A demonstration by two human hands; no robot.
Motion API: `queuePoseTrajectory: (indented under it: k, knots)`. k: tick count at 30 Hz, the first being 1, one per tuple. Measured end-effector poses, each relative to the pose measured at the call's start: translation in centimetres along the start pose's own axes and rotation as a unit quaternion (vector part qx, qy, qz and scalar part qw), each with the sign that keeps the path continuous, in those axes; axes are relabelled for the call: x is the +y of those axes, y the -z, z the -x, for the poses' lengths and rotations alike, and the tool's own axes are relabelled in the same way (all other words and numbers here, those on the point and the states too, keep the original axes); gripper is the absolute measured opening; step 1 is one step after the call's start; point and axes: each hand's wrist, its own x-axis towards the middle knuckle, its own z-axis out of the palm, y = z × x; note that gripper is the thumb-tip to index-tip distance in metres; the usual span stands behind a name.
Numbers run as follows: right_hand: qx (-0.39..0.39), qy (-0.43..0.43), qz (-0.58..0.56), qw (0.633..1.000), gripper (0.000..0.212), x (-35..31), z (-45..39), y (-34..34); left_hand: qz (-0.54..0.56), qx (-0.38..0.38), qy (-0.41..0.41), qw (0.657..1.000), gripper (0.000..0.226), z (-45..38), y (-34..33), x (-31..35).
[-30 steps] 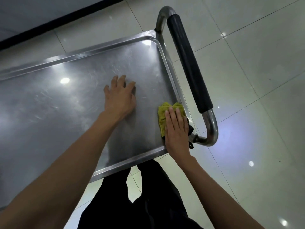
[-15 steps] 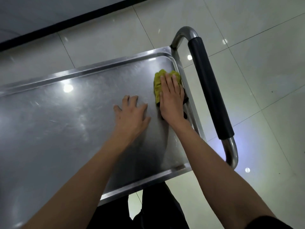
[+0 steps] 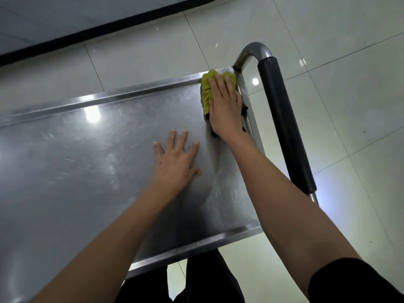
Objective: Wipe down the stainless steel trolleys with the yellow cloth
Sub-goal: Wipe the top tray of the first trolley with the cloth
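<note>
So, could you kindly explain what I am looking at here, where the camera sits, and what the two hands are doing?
The camera is worn on a person's head and looks down at their own arms. Below is the flat top tray of a stainless steel trolley, with its black padded push handle on the right and a tiled floor underneath. The right hand presses a yellow cloth flat into the tray's far right corner. The left hand rests spread on the bare metal and holds nothing.

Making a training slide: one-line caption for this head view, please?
Right hand presses yellow cloth into trolley top's far corner; left hand rests flat.
</note>
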Motion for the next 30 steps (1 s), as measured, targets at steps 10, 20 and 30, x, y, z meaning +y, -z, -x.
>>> queuePoseTrajectory:
  k: [10,20,30]
  knots:
    - [-0.045,0.003,0.011,0.999,0.060,1.7,14.7,-0.4,0.016,-0.009,0.005,1.000,0.078,0.1,0.8,0.1]
    - [-0.045,0.001,0.047,0.998,0.067,2.7,29.1,-1.1,0.037,0.010,-0.002,0.999,0.078,0.2,0.7,0.0]
    - [-0.031,0.022,0.075,0.996,0.078,2.8,31.4,-1.7,0.013,0.029,-0.017,0.999,0.080,0.0,0.3,-0.5]
